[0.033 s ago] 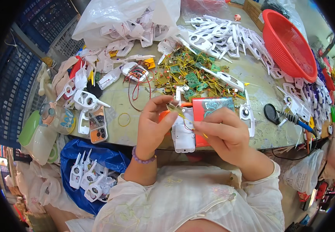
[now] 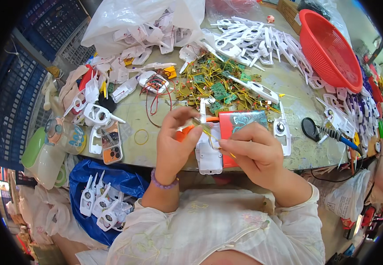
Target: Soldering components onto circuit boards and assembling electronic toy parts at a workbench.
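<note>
Between the thumb and fingers of my left hand (image 2: 173,143) is a small circuit board (image 2: 196,121), seen nearly edge-on. Thin yellow wires (image 2: 208,133) trail from it toward my right hand (image 2: 258,150), whose thumb and forefinger pinch them. Under both hands a white plastic housing (image 2: 210,162) lies at the table's front edge, partly covered by my fingers. Something orange (image 2: 186,131) shows behind my left hand. A red box (image 2: 229,128) sits beside the housing, partly hidden by my right hand. Beyond them spreads a heap of green circuit boards (image 2: 220,91) with yellow wires.
White plastic casings (image 2: 244,39) pile up at the back, near a red basket (image 2: 333,53). At right lie a soldering iron (image 2: 348,143) and a black ring-shaped piece (image 2: 310,129). A phone (image 2: 112,143) and a bottle (image 2: 67,134) are at left, above a blue bag (image 2: 83,176) of casings.
My left fingers have shifted slightly around the circuit board. The right hand keeps its pinch on the wires, almost in the same place.
</note>
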`<action>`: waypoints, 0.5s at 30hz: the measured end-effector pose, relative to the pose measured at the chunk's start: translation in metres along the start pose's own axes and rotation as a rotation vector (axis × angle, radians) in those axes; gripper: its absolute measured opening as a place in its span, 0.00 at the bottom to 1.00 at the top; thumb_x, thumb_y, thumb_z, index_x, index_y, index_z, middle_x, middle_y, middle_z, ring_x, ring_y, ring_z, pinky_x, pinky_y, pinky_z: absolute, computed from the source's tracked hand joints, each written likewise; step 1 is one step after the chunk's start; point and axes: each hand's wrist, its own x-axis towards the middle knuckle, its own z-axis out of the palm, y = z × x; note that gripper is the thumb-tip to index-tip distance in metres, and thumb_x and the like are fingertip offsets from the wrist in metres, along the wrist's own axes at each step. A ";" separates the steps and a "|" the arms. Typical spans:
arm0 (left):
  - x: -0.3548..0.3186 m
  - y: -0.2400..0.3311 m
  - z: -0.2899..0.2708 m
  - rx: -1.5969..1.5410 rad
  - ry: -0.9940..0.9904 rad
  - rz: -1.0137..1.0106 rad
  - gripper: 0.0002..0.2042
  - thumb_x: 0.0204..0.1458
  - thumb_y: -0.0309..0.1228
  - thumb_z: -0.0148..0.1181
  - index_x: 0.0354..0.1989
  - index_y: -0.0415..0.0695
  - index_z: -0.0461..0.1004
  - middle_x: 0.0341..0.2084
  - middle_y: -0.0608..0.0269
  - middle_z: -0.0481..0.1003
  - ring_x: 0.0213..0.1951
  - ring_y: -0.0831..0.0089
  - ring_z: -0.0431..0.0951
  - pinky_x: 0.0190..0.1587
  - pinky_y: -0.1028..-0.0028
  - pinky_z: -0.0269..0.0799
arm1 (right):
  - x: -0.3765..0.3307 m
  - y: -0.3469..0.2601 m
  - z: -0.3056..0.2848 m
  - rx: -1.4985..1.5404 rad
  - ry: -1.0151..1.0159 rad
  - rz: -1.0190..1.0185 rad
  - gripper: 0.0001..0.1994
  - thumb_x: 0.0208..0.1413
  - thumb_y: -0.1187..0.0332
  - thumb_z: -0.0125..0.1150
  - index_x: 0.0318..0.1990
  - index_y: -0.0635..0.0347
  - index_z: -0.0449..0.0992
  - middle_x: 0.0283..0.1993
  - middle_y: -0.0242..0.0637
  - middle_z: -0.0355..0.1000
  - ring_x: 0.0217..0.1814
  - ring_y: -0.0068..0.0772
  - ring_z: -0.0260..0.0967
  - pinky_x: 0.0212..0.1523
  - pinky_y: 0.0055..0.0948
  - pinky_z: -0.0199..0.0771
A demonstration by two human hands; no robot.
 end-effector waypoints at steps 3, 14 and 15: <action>-0.005 0.016 0.009 0.575 0.115 0.406 0.30 0.42 0.23 0.62 0.58 0.39 0.63 0.50 0.54 0.72 0.58 0.56 0.67 0.61 0.60 0.56 | -0.002 0.005 0.007 -0.038 0.017 -0.004 0.16 0.42 0.80 0.64 0.40 0.53 0.80 0.31 0.31 0.70 0.33 0.33 0.67 0.32 0.31 0.68; -0.017 0.030 0.013 0.476 -0.185 0.327 0.15 0.40 0.23 0.67 0.40 0.41 0.78 0.31 0.62 0.80 0.36 0.71 0.80 0.62 0.51 0.53 | -0.016 0.012 0.015 0.000 0.125 0.029 0.20 0.39 0.78 0.68 0.44 0.48 0.81 0.30 0.29 0.67 0.31 0.29 0.65 0.29 0.26 0.64; -0.016 0.029 0.013 0.481 -0.182 0.314 0.14 0.40 0.22 0.67 0.39 0.41 0.79 0.31 0.62 0.80 0.35 0.71 0.80 0.61 0.52 0.54 | -0.018 0.013 0.016 -0.007 0.148 0.025 0.20 0.40 0.78 0.68 0.45 0.49 0.80 0.30 0.30 0.67 0.31 0.29 0.65 0.29 0.26 0.65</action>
